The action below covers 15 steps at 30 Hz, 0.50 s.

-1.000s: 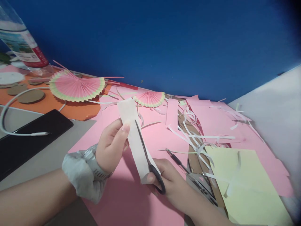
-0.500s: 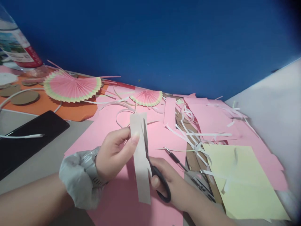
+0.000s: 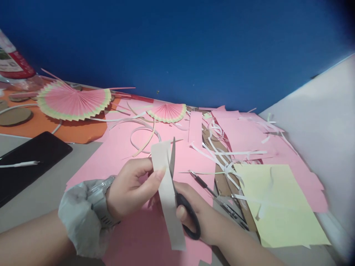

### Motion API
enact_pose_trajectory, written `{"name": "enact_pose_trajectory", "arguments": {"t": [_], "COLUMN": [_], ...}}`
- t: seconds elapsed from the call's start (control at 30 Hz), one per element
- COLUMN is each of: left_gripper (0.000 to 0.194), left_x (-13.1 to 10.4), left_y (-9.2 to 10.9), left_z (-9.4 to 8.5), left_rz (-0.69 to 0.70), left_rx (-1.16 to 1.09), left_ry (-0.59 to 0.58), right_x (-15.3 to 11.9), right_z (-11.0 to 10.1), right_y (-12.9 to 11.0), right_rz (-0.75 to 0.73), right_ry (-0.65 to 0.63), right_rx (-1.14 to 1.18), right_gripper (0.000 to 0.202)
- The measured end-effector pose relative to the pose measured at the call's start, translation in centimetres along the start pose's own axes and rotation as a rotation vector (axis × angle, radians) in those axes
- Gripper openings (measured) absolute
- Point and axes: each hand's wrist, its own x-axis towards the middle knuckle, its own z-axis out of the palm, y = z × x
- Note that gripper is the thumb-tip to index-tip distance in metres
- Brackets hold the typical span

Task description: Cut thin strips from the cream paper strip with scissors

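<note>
Well, at far left a bottle (image 3: 15, 70) stands back by the wall, seemingly parked out of the way, and in front of it lies a black phone (image 3: 30, 175) with a white cable (image 3: 22, 164) across it. A large pleated fan (image 3: 74, 105) spreads on an orange sheet (image 3: 85, 135), likely set aside so its folds aren't crushed. Next comes the left hand (image 3: 133, 188), its grip clenched on a pale paper strip (image 3: 169, 207), thumb in front and fingers behind, probably to keep the paper stiff for the blades. The strip is held up mid-view, above a pink sheet (image 3: 97, 155), its lower end hanging free. Beside it, the right hand (image 3: 202, 214) has its grip wrapped round the black handles of the scissors (image 3: 181, 201), blades pointing away along the strip's right edge; whether they are biting I can't tell. Farther right a pen (image 3: 203, 183) lies within easy reach

As for the surface, the grey table (image 3: 55, 184) shows at left, then pink paper covers much of it, then white offcuts (image 3: 238, 152) tangle over cardboard (image 3: 223, 184) and a yellow sheet (image 3: 283, 221). A blue wall (image 3: 177, 48) closes the back, a whitish panel (image 3: 313, 99) the right
</note>
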Motion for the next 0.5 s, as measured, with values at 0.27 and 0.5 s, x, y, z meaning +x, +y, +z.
{"name": "enact_pose_trajectory", "arguments": {"t": [0.27,0.5], "left_gripper": [0.037,0.036], "left_x": [-0.25,-0.20], "left_y": [-0.26,-0.20], "left_z": [-0.04,-0.03], "left_rz": [-0.015,-0.029], "left_rx": [-0.017,-0.030], "left_ry": [0.010,-0.014], "right_x": [-0.06,-0.25], "right_z": [-0.12,0.07], "right_y": [0.07,0.50], "right_rz": [-0.011,-0.068], "right_ry": [-0.064,-0.039], "right_rx": [0.083,-0.017], "right_gripper": [0.058,0.053]}}
